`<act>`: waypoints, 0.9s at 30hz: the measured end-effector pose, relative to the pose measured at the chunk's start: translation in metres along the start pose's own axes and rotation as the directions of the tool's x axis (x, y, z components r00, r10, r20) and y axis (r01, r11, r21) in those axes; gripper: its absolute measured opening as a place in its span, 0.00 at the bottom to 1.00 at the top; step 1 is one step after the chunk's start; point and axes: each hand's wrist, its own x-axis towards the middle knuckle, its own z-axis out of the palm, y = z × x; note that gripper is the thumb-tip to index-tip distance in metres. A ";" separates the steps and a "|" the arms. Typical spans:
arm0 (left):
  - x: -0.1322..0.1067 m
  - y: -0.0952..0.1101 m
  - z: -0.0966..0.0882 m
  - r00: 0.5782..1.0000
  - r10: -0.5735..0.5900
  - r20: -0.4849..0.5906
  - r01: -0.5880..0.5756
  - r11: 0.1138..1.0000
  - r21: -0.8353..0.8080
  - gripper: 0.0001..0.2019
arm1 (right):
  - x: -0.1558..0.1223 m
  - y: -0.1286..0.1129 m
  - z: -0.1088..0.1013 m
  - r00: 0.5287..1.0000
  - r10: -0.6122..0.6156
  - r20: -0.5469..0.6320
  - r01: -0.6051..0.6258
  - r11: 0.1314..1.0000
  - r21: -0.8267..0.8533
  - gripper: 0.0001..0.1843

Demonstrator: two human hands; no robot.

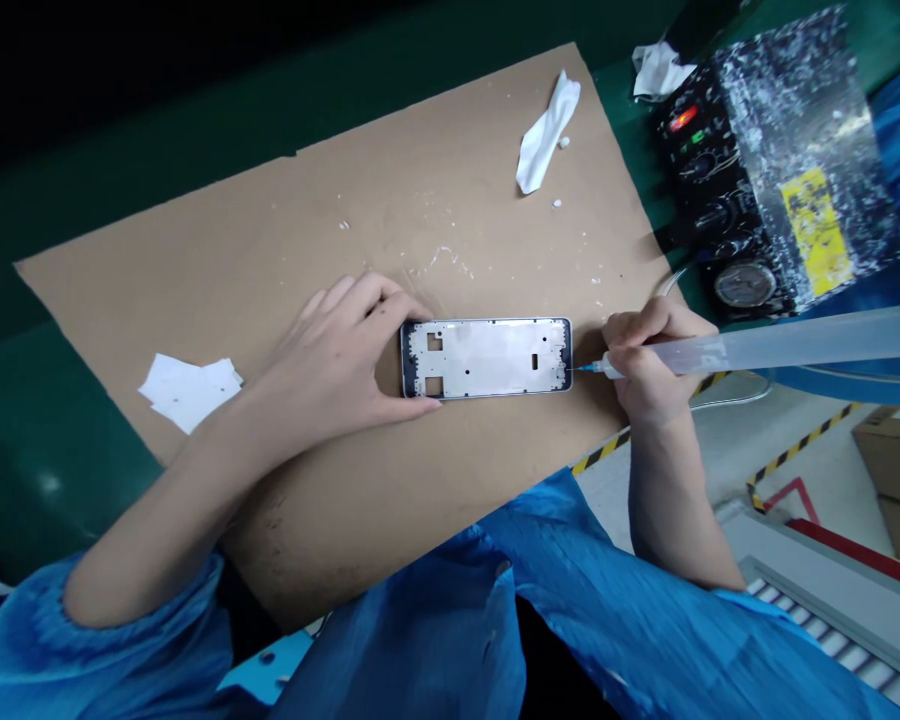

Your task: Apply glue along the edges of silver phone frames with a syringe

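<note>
A rectangular phone mid-frame with a dark metal rim and a white-coated inner plate lies flat on a brown cardboard sheet. It has several cut-outs, and white residue shows along its short ends. My left hand grips the frame's left end between thumb and fingers. My right hand is shut on a large translucent dispensing syringe, which lies almost level. Its fine blue-tipped needle points at the frame's right end, and I cannot tell whether it touches.
A crumpled white tissue and a pile of white paper pieces lie on the cardboard, among white specks. A black dispensing controller stands at the upper right. Cardboard boxes and a roller conveyor sit at lower right.
</note>
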 end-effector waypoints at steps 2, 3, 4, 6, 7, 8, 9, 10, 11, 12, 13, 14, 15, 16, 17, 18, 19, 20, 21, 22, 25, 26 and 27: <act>0.000 0.000 0.000 1.000 0.003 -0.004 -0.003 1.000 0.002 0.33 | 0.000 -0.001 0.001 1.000 -0.009 0.001 0.009 1.000 -0.010 0.25; -0.001 0.000 0.000 1.000 0.005 -0.004 -0.005 1.000 0.004 0.33 | 0.000 -0.001 0.002 1.000 -0.009 0.005 0.009 1.000 -0.015 0.25; -0.001 0.000 0.000 1.000 0.008 -0.006 -0.008 1.000 0.006 0.33 | 0.000 -0.001 0.002 1.000 -0.008 0.010 0.008 1.000 -0.019 0.26; -0.001 0.000 0.000 1.000 0.009 -0.007 -0.009 1.000 0.009 0.33 | 0.000 -0.001 0.002 1.000 -0.003 0.017 0.004 1.000 -0.024 0.26; -0.001 -0.001 0.000 1.000 0.008 -0.008 -0.008 1.000 0.011 0.33 | 0.000 -0.001 0.001 1.000 -0.002 0.018 0.003 1.000 -0.026 0.27; -0.001 -0.001 0.000 1.000 0.006 -0.007 -0.006 1.000 0.013 0.34 | 0.000 -0.001 0.001 1.000 0.000 0.021 0.001 1.000 -0.029 0.27; -0.001 -0.001 0.000 1.000 0.005 -0.005 -0.005 1.000 0.014 0.34 | 0.000 -0.001 0.001 1.000 0.001 0.021 -0.001 0.999 -0.032 0.27; -0.001 -0.001 0.000 1.000 0.005 -0.005 -0.005 1.000 0.016 0.34 | 0.000 -0.001 0.000 1.000 0.004 0.022 -0.003 0.999 -0.037 0.27; -0.001 -0.001 0.000 1.000 0.006 -0.003 -0.006 1.000 0.017 0.34 | 0.000 -0.001 0.000 1.000 0.008 0.026 -0.007 0.999 -0.041 0.27; -0.001 -0.001 0.000 1.000 0.009 -0.001 -0.009 1.000 0.018 0.33 | 0.000 -0.002 0.000 0.999 0.012 0.030 -0.011 0.999 -0.044 0.27; -0.001 -0.001 0.000 1.000 0.012 -0.002 -0.012 1.000 0.019 0.33 | 0.000 -0.002 0.000 0.999 0.016 0.032 -0.015 0.999 -0.045 0.27; -0.001 0.000 -0.001 1.000 0.016 0.004 -0.016 1.000 0.020 0.33 | 0.000 -0.002 0.000 0.999 0.021 0.034 -0.019 0.999 -0.046 0.27; -0.001 0.000 -0.001 1.000 0.019 0.009 -0.019 1.000 0.020 0.32 | 0.000 -0.003 0.000 0.999 0.025 0.035 -0.023 0.999 -0.047 0.26; -0.001 0.000 -0.002 1.000 0.019 0.014 -0.019 1.000 0.020 0.32 | 0.000 -0.003 0.000 0.999 0.027 0.031 -0.026 0.999 -0.048 0.26; -0.001 0.001 -0.002 1.000 0.016 0.017 -0.017 1.000 0.018 0.32 | 0.000 -0.003 0.000 0.999 0.030 0.026 -0.028 0.998 -0.049 0.25; 0.000 0.001 -0.002 1.000 0.012 0.016 -0.012 1.000 0.016 0.33 | 0.000 -0.003 0.000 0.999 0.032 0.022 -0.031 0.998 -0.050 0.23; 0.000 0.001 -0.002 1.000 0.007 0.015 -0.007 1.000 0.011 0.33 | 0.000 -0.004 0.000 0.999 0.036 0.018 -0.035 0.998 -0.051 0.22; 0.000 0.000 -0.002 1.000 0.002 0.011 -0.002 1.000 0.005 0.33 | 0.000 -0.004 0.000 0.999 0.040 0.014 -0.039 0.998 -0.052 0.21; 0.000 0.000 -0.001 1.000 0.000 0.005 0.000 1.000 -0.002 0.33 | 0.000 -0.004 0.000 0.999 0.043 0.011 -0.043 0.998 -0.053 0.21; 0.000 0.000 -0.001 1.000 -0.001 0.006 0.001 1.000 -0.007 0.33 | 0.000 -0.004 0.000 0.999 0.044 0.007 -0.044 0.998 -0.052 0.20; 0.000 0.000 -0.001 1.000 -0.005 0.007 0.005 1.000 -0.010 0.34 | 0.001 -0.005 0.001 0.999 0.037 0.000 -0.037 0.998 -0.047 0.21; 0.000 0.001 -0.001 1.000 -0.009 0.010 0.009 1.000 -0.008 0.34 | 0.001 -0.005 0.002 0.999 0.033 -0.002 -0.033 0.998 -0.046 0.21; 0.000 0.001 -0.002 1.000 -0.012 0.016 0.012 1.000 -0.006 0.34 | 0.001 -0.005 0.002 0.999 0.034 -0.004 -0.034 0.998 -0.045 0.21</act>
